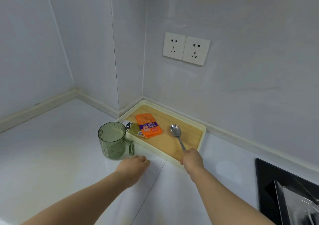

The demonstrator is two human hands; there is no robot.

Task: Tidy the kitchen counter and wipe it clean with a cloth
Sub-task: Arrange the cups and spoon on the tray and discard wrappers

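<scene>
A cream-rimmed tray [203, 129] with a wood-look floor sits in the counter's back corner. On it lie an orange snack packet [148, 125] and, partly under that, a greenish packet [133, 128]. My right hand [191, 159] grips the handle end of a metal spoon [176, 131], whose bowl rests on the tray floor. A green ribbed plastic mug [113, 140] stands on the white counter [51, 155] just left of the tray. My left hand [135, 165] hovers palm down on the counter near the mug's base, fingers loosely bent and holding nothing.
Two white wall sockets [186, 48] sit on the wall above the tray. A black-framed sink or hob edge [269, 181] with metal parts occupies the lower right. Grey wall panels close the corner behind.
</scene>
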